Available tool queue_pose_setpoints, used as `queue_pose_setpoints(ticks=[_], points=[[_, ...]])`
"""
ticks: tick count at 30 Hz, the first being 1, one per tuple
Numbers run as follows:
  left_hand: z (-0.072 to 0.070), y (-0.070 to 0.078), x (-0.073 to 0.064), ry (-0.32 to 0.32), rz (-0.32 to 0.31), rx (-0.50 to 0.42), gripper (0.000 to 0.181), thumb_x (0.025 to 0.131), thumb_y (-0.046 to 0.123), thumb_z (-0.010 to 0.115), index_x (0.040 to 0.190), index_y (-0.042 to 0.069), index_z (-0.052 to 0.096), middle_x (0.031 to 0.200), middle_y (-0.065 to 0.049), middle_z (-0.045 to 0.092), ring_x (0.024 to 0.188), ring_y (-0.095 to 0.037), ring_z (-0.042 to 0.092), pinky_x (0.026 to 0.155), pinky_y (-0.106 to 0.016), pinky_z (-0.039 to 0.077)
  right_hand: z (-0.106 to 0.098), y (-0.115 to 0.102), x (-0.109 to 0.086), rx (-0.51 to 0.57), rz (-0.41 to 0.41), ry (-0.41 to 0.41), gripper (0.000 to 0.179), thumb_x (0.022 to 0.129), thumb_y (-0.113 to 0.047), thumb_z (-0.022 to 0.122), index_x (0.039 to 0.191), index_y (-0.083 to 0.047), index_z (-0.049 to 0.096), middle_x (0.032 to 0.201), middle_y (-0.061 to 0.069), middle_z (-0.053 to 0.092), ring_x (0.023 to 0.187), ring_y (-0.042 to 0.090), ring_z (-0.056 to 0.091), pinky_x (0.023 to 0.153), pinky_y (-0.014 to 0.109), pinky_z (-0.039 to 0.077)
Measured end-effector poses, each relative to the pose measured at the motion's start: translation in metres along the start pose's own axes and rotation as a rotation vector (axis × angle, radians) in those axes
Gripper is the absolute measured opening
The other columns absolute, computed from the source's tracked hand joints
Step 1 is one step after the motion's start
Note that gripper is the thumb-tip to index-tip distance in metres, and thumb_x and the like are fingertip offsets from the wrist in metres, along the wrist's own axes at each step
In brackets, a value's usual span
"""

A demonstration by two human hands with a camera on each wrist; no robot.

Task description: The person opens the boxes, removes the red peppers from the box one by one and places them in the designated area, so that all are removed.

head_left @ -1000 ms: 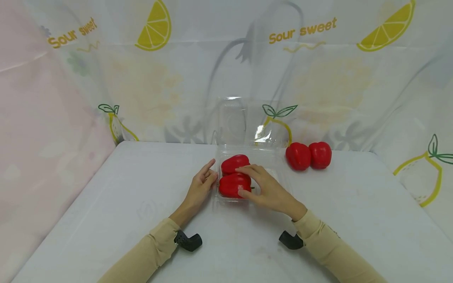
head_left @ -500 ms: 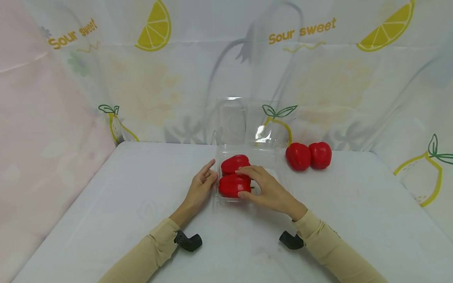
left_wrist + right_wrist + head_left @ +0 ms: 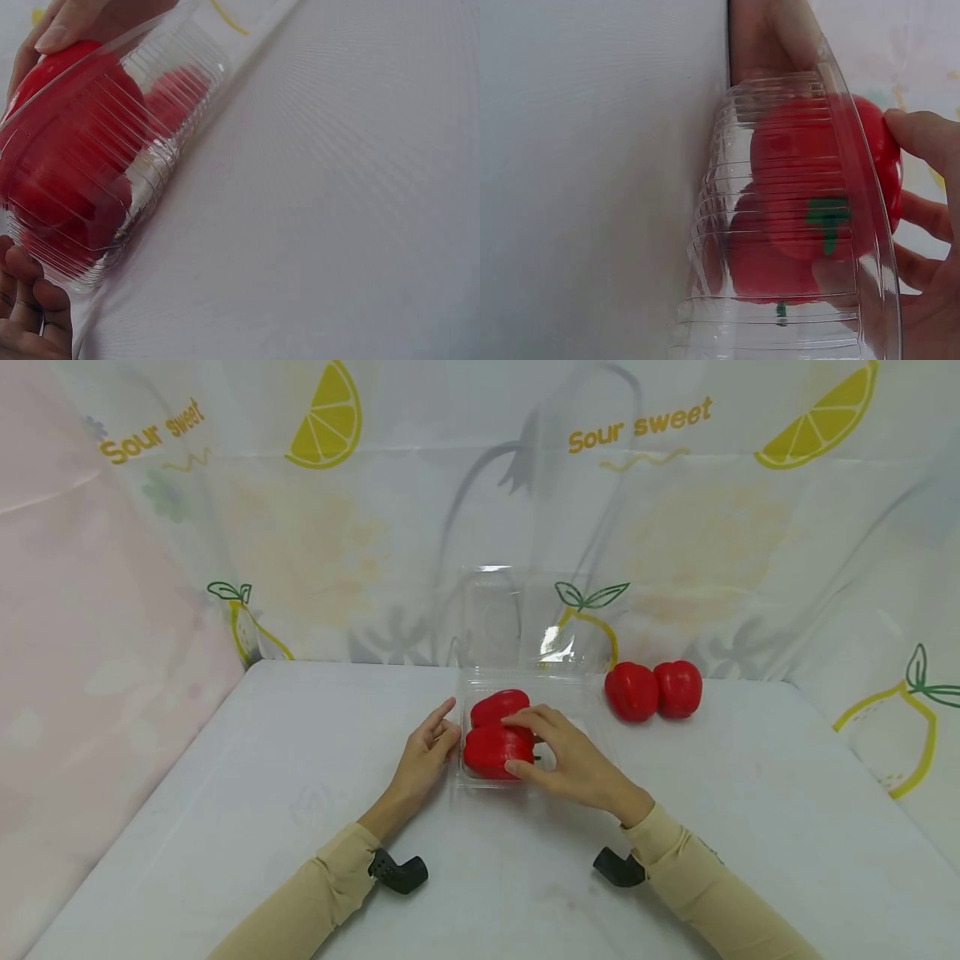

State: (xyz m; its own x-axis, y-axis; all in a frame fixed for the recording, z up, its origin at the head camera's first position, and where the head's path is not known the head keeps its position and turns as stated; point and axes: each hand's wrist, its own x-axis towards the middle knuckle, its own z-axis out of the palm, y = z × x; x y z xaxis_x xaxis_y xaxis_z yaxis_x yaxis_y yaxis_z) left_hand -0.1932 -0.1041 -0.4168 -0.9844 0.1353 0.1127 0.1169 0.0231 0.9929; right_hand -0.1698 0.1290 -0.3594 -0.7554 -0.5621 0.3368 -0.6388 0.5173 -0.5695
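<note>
A clear plastic clamshell container (image 3: 577,697) lies on the table with its lid (image 3: 491,618) raised at the back. My right hand (image 3: 577,764) grips a near red bell pepper (image 3: 491,750) inside its left half, thumb at the front and fingers over the back. Another red bell pepper (image 3: 498,705) lies just behind it. Through the ribbed wall in the right wrist view, the held pepper's green stem (image 3: 827,221) shows, with red below it. My left hand (image 3: 423,760) rests at the container's left side, index finger extended, fingertips (image 3: 52,296) by its corner.
Two more red bell peppers (image 3: 632,692) sit side by side at the table's back right. A white cloth covers the table (image 3: 300,760). Behind it hangs a printed curtain (image 3: 420,527). A black device is worn at each wrist.
The held pepper has risen slightly and moved a touch right with my right hand. My left hand and the peppers outside have stayed put.
</note>
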Motion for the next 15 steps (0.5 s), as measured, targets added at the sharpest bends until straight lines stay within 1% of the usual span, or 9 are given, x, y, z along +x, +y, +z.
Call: queue_pose_setpoints(ticks=[7, 11, 15], points=[[0.0001, 0.0003, 0.0001, 0.006, 0.005, 0.0, 0.051, 0.097, 0.012, 0.05, 0.146, 0.012, 0.035, 0.08, 0.002, 0.049, 0.065, -0.006, 0.045, 0.062, -0.015, 0.039, -0.0043, -0.0003, 0.0003, 0.015, 0.019, -0.005, 0.051, 0.082, -0.032, 0.073, 0.127, -0.024, 0.05, 0.122, -0.009, 0.05, 0.106, 0.006, 0.051, 0.084, 0.025, 0.053], [-0.0003, 0.0011, -0.0008, 0.002, -0.008, 0.005, 0.051, 0.097, 0.014, 0.051, 0.146, 0.014, 0.035, 0.081, 0.001, 0.049, 0.066, -0.007, 0.046, 0.064, -0.016, 0.04, -0.0069, -0.0006, 0.0002, 0.02, 0.024, -0.018, 0.055, 0.081, -0.033, 0.074, 0.129, -0.023, 0.049, 0.124, -0.008, 0.048, 0.109, 0.007, 0.05, 0.082, 0.024, 0.053], [-0.0002, 0.0021, -0.0012, -0.003, -0.005, -0.003, 0.052, 0.097, 0.013, 0.051, 0.146, 0.013, 0.035, 0.082, 0.001, 0.049, 0.067, -0.007, 0.045, 0.063, -0.016, 0.04, -0.0103, -0.0012, -0.0006, 0.019, 0.035, -0.02, 0.06, 0.08, -0.033, 0.075, 0.133, -0.022, 0.048, 0.125, -0.006, 0.046, 0.112, 0.009, 0.048, 0.083, 0.026, 0.053]])
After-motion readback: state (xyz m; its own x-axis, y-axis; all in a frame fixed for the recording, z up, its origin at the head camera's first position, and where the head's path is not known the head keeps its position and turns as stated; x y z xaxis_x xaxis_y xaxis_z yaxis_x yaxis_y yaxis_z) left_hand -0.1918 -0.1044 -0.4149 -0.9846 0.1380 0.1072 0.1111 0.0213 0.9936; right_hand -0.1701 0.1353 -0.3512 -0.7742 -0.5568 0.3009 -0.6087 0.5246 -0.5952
